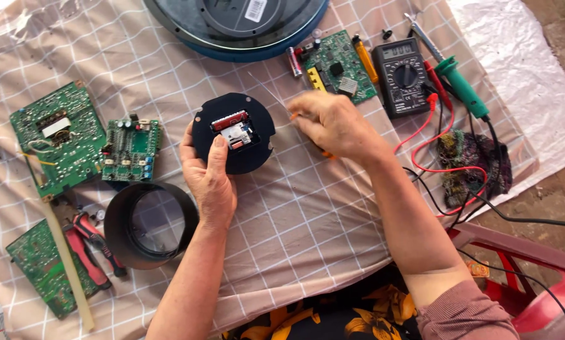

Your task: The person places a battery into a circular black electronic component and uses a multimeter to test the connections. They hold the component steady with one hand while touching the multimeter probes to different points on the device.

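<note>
The left hand point(208, 178) grips a round black plastic disc with a small red-and-white part at its centre point(233, 132), thumb pressed on its face, lifted just above the checked beige cloth point(307, 214). The right hand point(333, 123) is closed around what looks like an orange-handled tool point(323, 153), mostly hidden, just beside the disc. A black multimeter point(402, 75) lies nearby.

Checked beige cloth point(333, 208) over silver sheet point(521, 56); red plastic chair point(534, 289)
</note>
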